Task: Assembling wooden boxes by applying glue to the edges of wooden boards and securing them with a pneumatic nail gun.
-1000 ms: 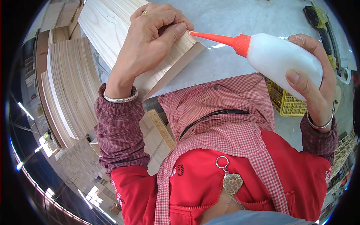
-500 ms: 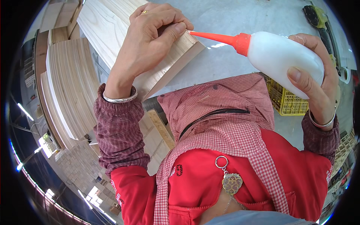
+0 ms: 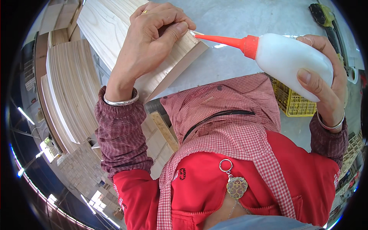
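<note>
My right hand [image 3: 326, 74] is wrapped round a white squeeze glue bottle [image 3: 293, 61], held tilted with its long red nozzle [image 3: 220, 39] pointing left. The nozzle tip meets the near end of a pale wooden board [image 3: 105, 34], where a small white dab shows. My left hand [image 3: 155, 40] lies over that board, its fingers curled and the thumb pressed to the fingertips beside the nozzle tip. Whatever is pinched there, if anything, is hidden.
Stacked wooden boards [image 3: 73, 88] stand at the left. A yellow plastic crate [image 3: 297, 101] is below the grey work surface [image 3: 237, 19] at the right. At the far right lies a black and yellow-green tool [image 3: 322, 16], with a white roll [image 3: 352, 75] nearby.
The bottle and its nozzle tip have shifted slightly right and down along the board's end. A white dab now shows more plainly at the tip. My left hand has barely moved.
</note>
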Demonstrator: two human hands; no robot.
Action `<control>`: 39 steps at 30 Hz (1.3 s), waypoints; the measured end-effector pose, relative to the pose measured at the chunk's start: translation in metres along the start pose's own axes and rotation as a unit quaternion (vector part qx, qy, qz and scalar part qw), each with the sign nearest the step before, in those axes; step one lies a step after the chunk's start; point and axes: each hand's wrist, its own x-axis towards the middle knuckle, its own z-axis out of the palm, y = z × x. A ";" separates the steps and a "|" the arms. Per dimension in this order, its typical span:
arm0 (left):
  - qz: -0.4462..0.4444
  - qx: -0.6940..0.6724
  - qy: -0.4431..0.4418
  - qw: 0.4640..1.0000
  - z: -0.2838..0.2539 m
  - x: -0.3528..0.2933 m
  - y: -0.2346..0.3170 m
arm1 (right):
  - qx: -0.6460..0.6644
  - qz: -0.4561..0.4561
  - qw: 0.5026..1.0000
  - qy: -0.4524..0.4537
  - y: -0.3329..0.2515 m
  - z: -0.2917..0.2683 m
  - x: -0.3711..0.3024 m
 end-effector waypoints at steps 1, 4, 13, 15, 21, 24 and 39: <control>-0.001 -0.002 0.000 1.000 0.000 0.000 0.000 | 0.001 0.001 1.000 0.002 0.000 0.000 0.000; -0.004 -0.005 -0.001 1.000 -0.001 -0.001 0.000 | 0.007 0.004 1.000 0.010 0.001 0.000 -0.001; -0.017 -0.029 0.000 0.999 0.001 -0.001 0.000 | 0.013 0.029 0.999 -0.011 0.005 -0.005 -0.006; -0.020 -0.033 0.001 0.999 0.001 -0.002 -0.001 | 0.017 0.029 0.999 -0.013 0.008 -0.008 -0.007; 0.048 -0.023 0.006 0.999 0.002 -0.008 -0.013 | 0.102 0.044 0.990 0.089 0.030 -0.031 -0.003; 0.062 -0.022 0.009 0.998 0.003 -0.008 -0.015 | 0.143 0.029 0.975 0.165 0.043 -0.031 0.001; 0.065 -0.031 0.005 0.997 0.002 -0.008 -0.013 | 0.165 0.048 0.969 0.179 0.073 -0.051 0.020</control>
